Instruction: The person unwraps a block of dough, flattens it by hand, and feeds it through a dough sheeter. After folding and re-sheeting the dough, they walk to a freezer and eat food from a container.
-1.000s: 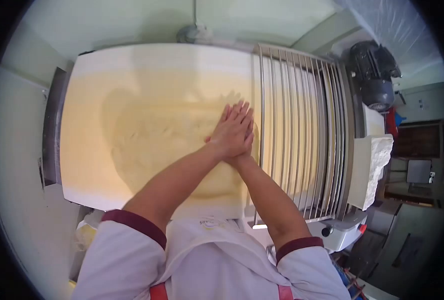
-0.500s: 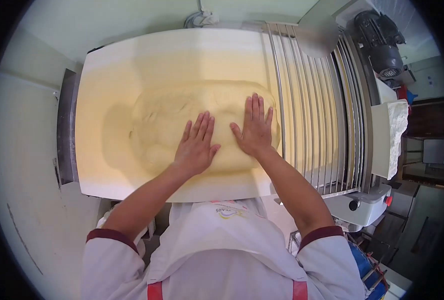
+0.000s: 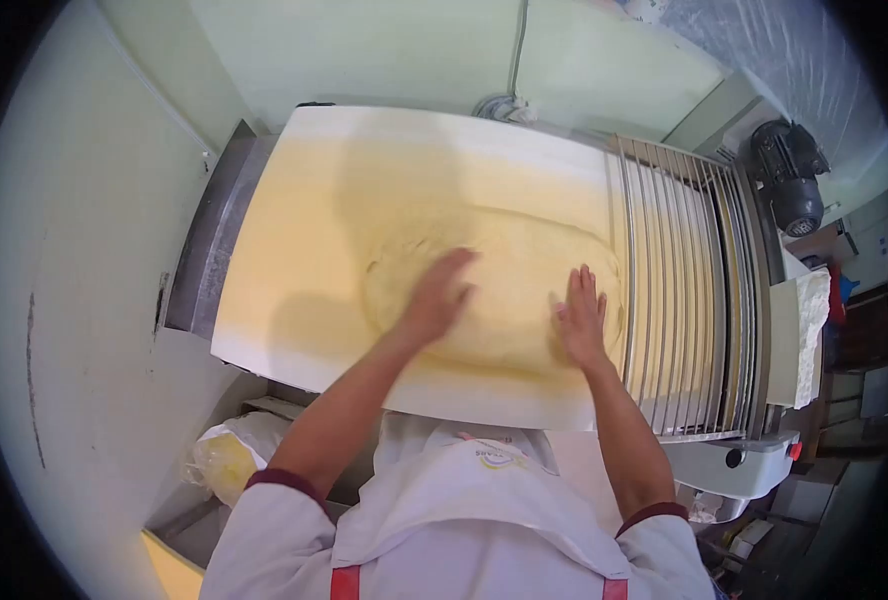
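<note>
A wide, flattened slab of pale dough [image 3: 519,260] lies on a white conveyor belt [image 3: 304,230]. Over its left part is my left hand [image 3: 438,297], blurred by motion, its fingers stretched out toward the far right. My right hand [image 3: 583,320] is at the dough's right end, fingers extended upward and thumb apart. Neither hand grips anything. The right end of the slab reaches close to a grid of metal bars [image 3: 669,290].
Beyond the grid stands a dark motor [image 3: 789,180]. A metal plate [image 3: 219,235] edges the belt on the left, beside a pale wall [image 3: 94,250]. A plastic bag [image 3: 229,455] sits below the belt at lower left. A red button [image 3: 794,451] shows on the machine's right side.
The view has turned and shifted left, so the belt and dough appear farther right and tilted. My left hand, now blurred, has tipped toward the right; my right hand appears narrower, turned more on its side.
</note>
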The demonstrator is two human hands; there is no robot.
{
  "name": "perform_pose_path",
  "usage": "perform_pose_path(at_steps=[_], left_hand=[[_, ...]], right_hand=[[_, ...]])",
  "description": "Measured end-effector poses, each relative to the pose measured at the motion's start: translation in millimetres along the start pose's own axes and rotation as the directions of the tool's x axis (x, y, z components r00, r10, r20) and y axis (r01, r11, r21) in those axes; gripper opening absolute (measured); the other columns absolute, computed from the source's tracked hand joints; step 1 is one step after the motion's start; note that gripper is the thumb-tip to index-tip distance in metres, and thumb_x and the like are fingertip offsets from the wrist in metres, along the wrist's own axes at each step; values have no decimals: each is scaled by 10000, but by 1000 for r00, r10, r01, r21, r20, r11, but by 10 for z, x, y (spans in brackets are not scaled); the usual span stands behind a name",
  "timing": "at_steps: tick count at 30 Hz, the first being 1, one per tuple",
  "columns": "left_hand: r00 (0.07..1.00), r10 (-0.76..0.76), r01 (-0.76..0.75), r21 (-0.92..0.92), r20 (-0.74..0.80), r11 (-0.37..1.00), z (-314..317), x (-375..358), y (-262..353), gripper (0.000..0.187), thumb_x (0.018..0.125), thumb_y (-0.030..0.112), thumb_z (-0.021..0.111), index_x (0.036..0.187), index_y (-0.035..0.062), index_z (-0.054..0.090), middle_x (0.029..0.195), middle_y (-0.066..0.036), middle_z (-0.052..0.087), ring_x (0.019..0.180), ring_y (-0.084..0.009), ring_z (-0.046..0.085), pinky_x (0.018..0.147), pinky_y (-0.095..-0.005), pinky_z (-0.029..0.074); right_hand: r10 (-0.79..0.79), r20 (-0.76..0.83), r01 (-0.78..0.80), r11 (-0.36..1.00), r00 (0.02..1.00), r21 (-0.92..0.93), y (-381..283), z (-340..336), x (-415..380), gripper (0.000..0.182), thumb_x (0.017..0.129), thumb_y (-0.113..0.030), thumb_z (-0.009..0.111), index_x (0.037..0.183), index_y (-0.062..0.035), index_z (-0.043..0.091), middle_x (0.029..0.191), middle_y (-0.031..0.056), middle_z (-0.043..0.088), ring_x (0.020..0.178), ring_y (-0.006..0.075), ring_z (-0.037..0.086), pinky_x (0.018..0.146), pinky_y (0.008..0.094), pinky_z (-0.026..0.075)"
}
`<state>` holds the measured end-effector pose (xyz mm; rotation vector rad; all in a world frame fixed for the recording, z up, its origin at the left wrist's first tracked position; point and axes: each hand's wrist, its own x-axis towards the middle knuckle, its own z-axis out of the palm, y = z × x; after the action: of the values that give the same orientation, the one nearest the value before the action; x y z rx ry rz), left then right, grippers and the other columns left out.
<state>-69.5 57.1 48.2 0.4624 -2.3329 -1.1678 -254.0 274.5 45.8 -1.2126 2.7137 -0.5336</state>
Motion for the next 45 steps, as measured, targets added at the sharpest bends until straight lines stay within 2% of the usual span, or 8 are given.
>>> perform_pose_path(at_steps=[3,18,23,27,31,38,41,45], left_hand=[[850,-276,336,58,-449,940,-647,-279,-601,340,869,155,653,1185,47,587,1152,-128,625,1046,-286,601,931,-384,465],[743,-604,604,-100,-288,791,-652,169,-871,476,874,190,691,1275,-9,530,1124,-124,573,990,-219,544,892,-344,449],[908,-2,228,489,-419,842,-74,120,-510,631,911,153,593,1444,-23,304,1456,-221,362,1346,-347,354,1121,-411,283],[992,70,-114,486,108,867,1210,377,547,618,956,196,477,1479,-21,229,1540,-217,236,1443,-335,194,1183,-442,126],[985,-92,-26,656,144,755,2234,766,1117,633,983,301,403,1492,-14,197,1562,-191,200,1464,-303,147,1182,-475,80],[950,-252,14,781,185,624,2491,1135,1295,650,992,405,344,1516,57,181,1579,-152,175,1472,-270,122,1178,-505,55],[963,-235,11,851,133,526,2543,1084,1176,663,991,454,303,1519,73,178,1579,-135,188,1470,-265,139,1184,-477,76],[971,-55,142,377,-233,915,2458,698,1310,601,979,324,445,1477,33,279,1520,-165,314,1432,-299,246,1160,-456,179]], right_hand=[[196,-235,-34,833,952,553,283,-9,-275,506,952,-175,508,1405,24,401,1494,201,351,1409,310,300,1157,452,200],[253,-367,-3,826,895,563,-52,-754,-1882,296,854,-19,584,1148,-27,621,1287,189,561,1234,322,507,1052,391,363],[291,-652,76,878,700,473,616,-1795,-2340,265,869,-60,597,1129,-15,616,1246,185,588,1212,317,523,1037,411,374],[222,-893,15,969,392,248,1403,-2829,-2735,421,948,-230,541,1241,73,540,1276,202,568,1192,296,525,998,396,411],[98,-959,-128,990,265,65,2488,-3636,-3000,444,973,-226,512,1298,77,497,1287,193,563,1191,275,533,988,376,424],[641,-542,-304,752,544,584,4633,-3930,-3319,385,965,-323,549,1180,-8,601,1199,107,609,1129,176,550,924,322,417],[481,-135,-261,666,866,699,5596,-3631,-3347,372,981,-383,512,967,-29,624,973,75,636,893,165,578,798,294,431],[455,-129,38,204,881,978,4811,-3256,-3147,449,997,-422,439,779,-39,529,768,80,522,725,178,521,703,310,418]])
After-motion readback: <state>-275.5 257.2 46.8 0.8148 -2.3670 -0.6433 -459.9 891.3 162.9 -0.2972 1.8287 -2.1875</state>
